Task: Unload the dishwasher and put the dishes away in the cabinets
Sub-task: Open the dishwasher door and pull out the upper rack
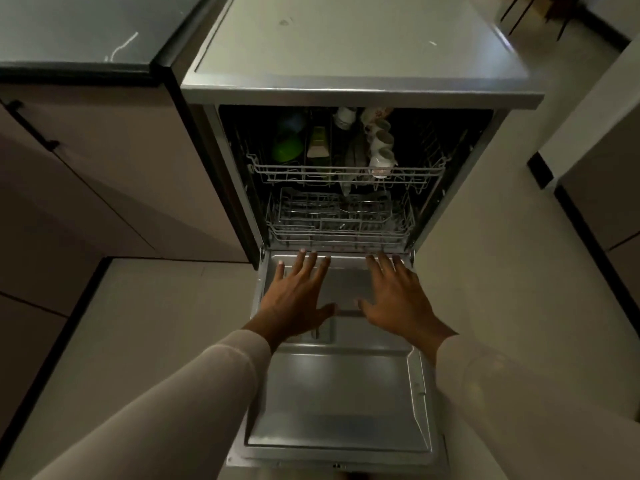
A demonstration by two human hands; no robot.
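Cabinet fronts [104, 174] at left are closed. Dishwasher [360, 81] stands open, door [339, 393] fully down. Left hand [294, 299] and right hand [398, 299] reach over the door, fingers [310, 271] spread straight, holding nothing, tips near the lower rack [339, 223]. Green cup [287, 148] and white mugs [382, 157] sit in the upper rack [346, 173]. Judgement: unloading not yet begun; next, a rack must be gripped and drawn out

The dishwasher top [360, 46] hides the back of the upper rack [346, 169], where a green item [286, 148] and pale cups [382, 147] blur in the dark. What lies in the lower rack [341, 220] cannot be made out. The left hand [298, 299] covers part of a recess [327, 330] in the open door [339, 393]. The left sleeve [173, 410] and right sleeve [519, 410] run off the bottom edge.
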